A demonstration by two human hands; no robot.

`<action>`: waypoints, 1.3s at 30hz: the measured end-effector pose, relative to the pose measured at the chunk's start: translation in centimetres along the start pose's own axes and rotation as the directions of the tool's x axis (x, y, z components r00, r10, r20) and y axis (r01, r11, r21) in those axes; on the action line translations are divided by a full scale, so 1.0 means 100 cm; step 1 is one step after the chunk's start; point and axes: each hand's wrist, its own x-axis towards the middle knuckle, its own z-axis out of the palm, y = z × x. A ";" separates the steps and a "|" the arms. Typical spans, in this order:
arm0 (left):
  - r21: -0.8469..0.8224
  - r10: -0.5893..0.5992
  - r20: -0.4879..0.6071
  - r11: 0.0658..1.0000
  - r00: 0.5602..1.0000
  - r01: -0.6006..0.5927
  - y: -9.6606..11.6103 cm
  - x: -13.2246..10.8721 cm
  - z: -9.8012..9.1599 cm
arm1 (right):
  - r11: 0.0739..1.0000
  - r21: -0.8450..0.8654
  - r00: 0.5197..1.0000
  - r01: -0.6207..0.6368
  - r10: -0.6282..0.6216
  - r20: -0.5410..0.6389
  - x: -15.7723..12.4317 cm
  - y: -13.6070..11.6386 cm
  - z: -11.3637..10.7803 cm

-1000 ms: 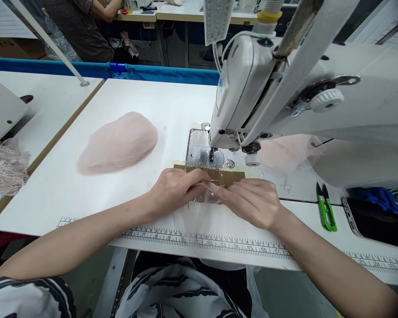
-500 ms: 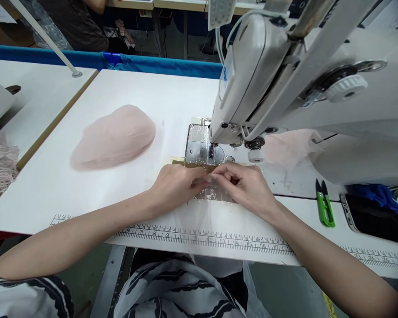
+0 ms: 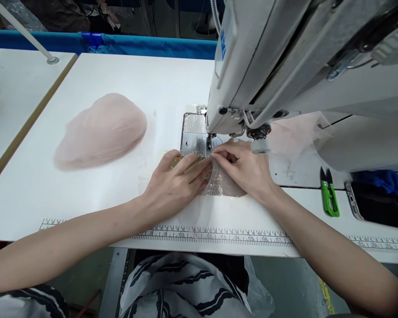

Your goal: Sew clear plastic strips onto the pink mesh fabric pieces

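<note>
Uneven pull could pucker the sheer fabric my right hand pinches near the presser foot; my left hand's grip I can't tell.

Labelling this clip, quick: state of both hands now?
Left hand: fingers spread; grip hidden, cannot tell.
Right hand: closed, thumb and forefinger pinching sheer fabric.

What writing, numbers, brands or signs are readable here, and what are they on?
"8", "9", "10", "12", "13", "14", "15", "16", "17": on the ruler scale along the table's front edge; its tiny upper figures and right end are too small or blurred.
Blue mark on the sewing machine: unreadable.
Yellow strip, lower right: dark marks, unreadable.
</note>
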 end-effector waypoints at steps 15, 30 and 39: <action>-0.029 -0.047 0.058 0.998 0.997 0.049 -0.004 0.004 0.005 | 0.890 -0.361 0.960 0.279 -0.253 0.117 -0.013 -0.008 -0.010; -0.088 -0.100 0.102 0.990 0.990 0.109 -0.004 0.008 0.009 | 0.878 -0.407 0.967 0.254 -0.228 0.111 -0.009 -0.003 -0.007; 0.058 -0.050 0.052 0.997 0.997 0.047 -0.002 0.007 0.009 | 0.879 -0.410 0.969 0.244 -0.211 0.124 -0.010 -0.003 -0.008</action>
